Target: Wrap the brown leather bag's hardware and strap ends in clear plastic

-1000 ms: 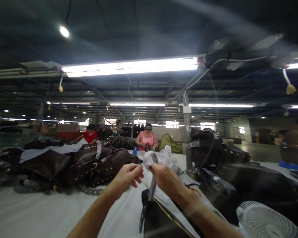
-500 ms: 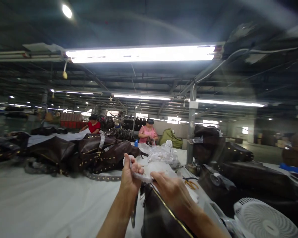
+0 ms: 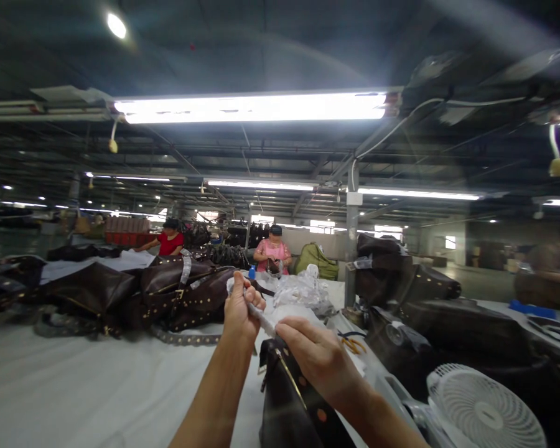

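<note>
A strip of white, translucent wrapping (image 3: 262, 320) runs slantwise between my two hands, above a dark brown leather bag (image 3: 284, 410). My left hand (image 3: 242, 308) is closed around its upper end, thumb up. At the lower end, near the top of the bag, the fingers of my right hand (image 3: 315, 348) pinch the wrapping. Whether a strap lies inside the wrapping I cannot tell. The bag has a gold zip (image 3: 289, 378) and round metal studs, partly covered by my right forearm.
Several studded brown bags (image 3: 168, 289) lie along the left of the white table (image 3: 98, 386). Crumpled clear plastic (image 3: 303, 292) sits ahead. Orange-handled scissors (image 3: 353, 344), a white fan (image 3: 488, 404) and more dark bags (image 3: 452, 330) are at right. Two co-workers (image 3: 273, 252) work farther back.
The wrapped strip now looks thinner and straighter between my hands. More of the bag's studs and zip show. The whole view has shifted slightly.
</note>
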The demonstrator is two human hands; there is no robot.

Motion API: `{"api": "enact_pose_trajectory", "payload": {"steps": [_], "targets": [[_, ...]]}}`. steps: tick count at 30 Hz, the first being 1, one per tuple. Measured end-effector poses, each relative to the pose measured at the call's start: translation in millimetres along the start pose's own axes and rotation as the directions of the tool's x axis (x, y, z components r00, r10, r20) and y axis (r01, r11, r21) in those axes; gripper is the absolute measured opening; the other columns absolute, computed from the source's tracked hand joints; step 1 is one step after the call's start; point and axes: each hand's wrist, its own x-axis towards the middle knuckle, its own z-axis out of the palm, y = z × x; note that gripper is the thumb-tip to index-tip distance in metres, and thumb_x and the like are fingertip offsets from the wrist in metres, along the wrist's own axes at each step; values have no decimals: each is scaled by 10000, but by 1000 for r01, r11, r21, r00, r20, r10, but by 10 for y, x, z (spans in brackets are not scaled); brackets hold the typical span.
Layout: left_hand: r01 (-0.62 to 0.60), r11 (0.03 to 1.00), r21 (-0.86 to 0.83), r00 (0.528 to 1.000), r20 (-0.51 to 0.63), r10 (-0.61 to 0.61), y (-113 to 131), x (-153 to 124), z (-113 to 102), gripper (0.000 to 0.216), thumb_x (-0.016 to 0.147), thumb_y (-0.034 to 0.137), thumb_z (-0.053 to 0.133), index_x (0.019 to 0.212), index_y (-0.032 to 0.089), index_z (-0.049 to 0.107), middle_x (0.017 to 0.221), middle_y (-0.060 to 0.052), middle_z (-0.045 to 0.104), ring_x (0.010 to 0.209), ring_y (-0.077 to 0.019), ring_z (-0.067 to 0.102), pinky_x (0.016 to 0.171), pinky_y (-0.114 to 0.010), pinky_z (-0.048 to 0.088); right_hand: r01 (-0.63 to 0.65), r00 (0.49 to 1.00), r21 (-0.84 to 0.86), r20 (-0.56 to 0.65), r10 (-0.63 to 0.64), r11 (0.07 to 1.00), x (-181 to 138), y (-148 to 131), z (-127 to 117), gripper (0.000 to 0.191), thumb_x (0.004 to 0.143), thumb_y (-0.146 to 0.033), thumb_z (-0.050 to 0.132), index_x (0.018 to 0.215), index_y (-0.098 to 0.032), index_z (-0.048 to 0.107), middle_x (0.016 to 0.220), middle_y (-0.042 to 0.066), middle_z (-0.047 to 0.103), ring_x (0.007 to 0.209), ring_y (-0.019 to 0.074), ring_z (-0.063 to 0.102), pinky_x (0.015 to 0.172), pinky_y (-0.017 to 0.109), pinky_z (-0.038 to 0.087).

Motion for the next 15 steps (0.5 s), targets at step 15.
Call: {"api": "enact_pose_trajectory", "payload": {"steps": [15], "targets": [[148, 986, -70, 976, -149, -157, -59, 30, 109, 397, 971, 355, 447, 621, 180, 382, 376, 101, 296, 295, -40, 246, 356, -160, 198, 203, 972, -489, 204, -115, 848, 185, 116, -69, 182, 853, -44, 461, 768, -201, 498, 689, 1, 553, 513, 127, 480, 435, 291, 233]]}}
